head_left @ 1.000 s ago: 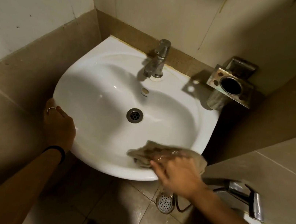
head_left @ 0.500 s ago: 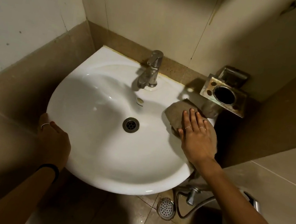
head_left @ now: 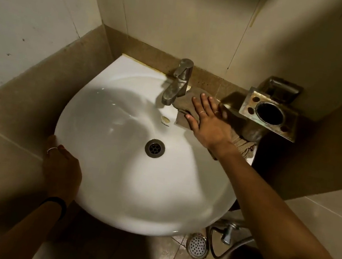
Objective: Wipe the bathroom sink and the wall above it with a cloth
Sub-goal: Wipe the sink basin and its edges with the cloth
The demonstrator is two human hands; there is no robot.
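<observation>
A white corner sink (head_left: 112, 187) fills the middle of the view, with a round metal drain (head_left: 154, 148) in its bowl. My right hand (head_left: 208, 121) lies flat with straight, spread fingers on a brown cloth (head_left: 184, 103) and presses it onto the sink's back right ledge, just right of the metal tap (head_left: 178, 81). A frayed end of the cloth sticks out behind my wrist. My left hand (head_left: 60, 170) grips the sink's left front rim, its fingertips hidden under the edge. The pale tiled wall (head_left: 183, 13) rises above the sink.
A tarnished metal toothbrush and cup holder (head_left: 269, 114) juts from the wall right beside my right hand. A brown tile band (head_left: 40, 78) runs along the walls. Below the sink are a floor drain (head_left: 197, 245), a hose and a valve (head_left: 227, 234).
My right hand slid the cloth from the sink's front rim up the right side to the back ledge by the tap. My left hand kept its hold on the rim.
</observation>
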